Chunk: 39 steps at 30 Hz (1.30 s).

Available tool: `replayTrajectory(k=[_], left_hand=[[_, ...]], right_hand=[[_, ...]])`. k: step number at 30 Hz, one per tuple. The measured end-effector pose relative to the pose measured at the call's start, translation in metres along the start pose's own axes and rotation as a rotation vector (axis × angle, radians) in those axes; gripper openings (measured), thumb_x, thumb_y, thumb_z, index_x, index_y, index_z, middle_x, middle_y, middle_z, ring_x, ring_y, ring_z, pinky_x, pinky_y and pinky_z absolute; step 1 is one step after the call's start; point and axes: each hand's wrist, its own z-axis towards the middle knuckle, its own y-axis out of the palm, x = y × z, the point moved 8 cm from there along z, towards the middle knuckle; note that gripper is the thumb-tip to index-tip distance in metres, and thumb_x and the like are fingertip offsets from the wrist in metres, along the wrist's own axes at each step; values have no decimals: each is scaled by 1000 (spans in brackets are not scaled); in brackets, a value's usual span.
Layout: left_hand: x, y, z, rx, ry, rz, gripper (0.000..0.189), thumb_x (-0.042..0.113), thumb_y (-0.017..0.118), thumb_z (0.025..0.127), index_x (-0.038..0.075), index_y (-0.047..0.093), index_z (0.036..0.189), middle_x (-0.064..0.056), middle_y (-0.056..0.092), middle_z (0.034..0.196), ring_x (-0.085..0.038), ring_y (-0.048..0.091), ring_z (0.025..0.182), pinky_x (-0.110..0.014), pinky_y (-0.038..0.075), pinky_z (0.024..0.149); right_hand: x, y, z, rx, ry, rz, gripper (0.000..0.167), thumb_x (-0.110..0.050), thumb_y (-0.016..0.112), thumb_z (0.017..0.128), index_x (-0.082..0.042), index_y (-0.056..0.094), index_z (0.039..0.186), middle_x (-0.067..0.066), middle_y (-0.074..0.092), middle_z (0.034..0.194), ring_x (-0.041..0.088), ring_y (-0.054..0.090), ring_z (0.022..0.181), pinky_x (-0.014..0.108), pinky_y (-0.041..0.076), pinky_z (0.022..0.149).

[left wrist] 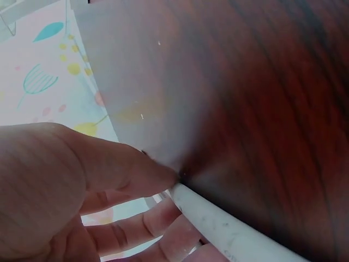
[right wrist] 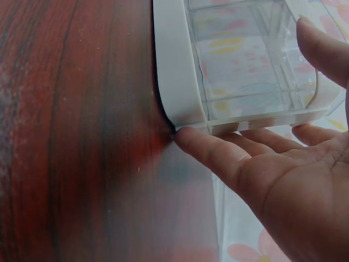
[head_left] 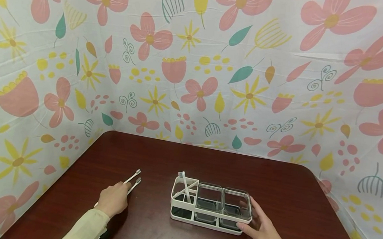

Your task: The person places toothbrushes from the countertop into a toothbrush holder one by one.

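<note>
My left hand (head_left: 113,200) is low over the left of the table, pinching a white toothbrush (left wrist: 229,232) between thumb and fingers in the left wrist view. Two toothbrush heads (head_left: 138,172) stick out past this hand, and a pale handle end shows behind it. A white toothbrush holder (head_left: 206,211) stands on the table to the right. One toothbrush (head_left: 185,186) leans upright in its divided left section, and two clear cups (head_left: 210,187) fill the other sections. My right hand (head_left: 262,229) holds the holder's right end, thumb at the front corner, fingers around the end.
The dark red-brown table (head_left: 157,153) has rounded far corners. Flower-printed cloth (head_left: 194,62) hangs behind it and along both sides. A small dark object (head_left: 103,236) shows under the left sleeve.
</note>
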Motion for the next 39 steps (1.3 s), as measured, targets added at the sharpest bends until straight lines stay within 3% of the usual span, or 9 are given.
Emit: replayTrajectory(k=[14,19,27,32,39], left_hand=[[-1,-1,2,-42,-16,-35,19,-3,68,74,10,61,85,-6,59,71,-28,57,55,-45,43,43],[0,-7,2,-45,-20,-75,21,-1,69,73,11,58,85,-2,53,68,-22,52,53,-41,40,42],[8,-18,3,6,-17,-109,28,4,73,73,10,62,98,1,50,70,-18,49,54,-38,39,44],[14,-23,3,12,-42,-225,31,4,73,75,11,63,103,4,51,73,-16,48,54,-35,39,46],[21,-33,2,45,-68,-415,36,3,72,77,12,63,110,8,59,77,-10,51,56,-31,43,49]], right_hand=[[1,2,1,-27,-8,40,88,0,69,90,-1,13,156,36,36,145,-5,51,116,21,50,84],[-1,2,0,-16,-46,38,86,3,69,89,2,14,155,38,38,143,-2,54,115,21,50,83],[2,1,1,4,9,44,87,2,70,89,-2,15,156,36,38,144,-2,55,114,21,50,82],[3,1,1,5,12,51,87,2,69,89,-1,15,156,36,38,144,-2,55,113,21,51,82],[0,2,0,1,-48,42,86,5,69,88,2,15,155,39,38,142,1,57,112,23,52,80]])
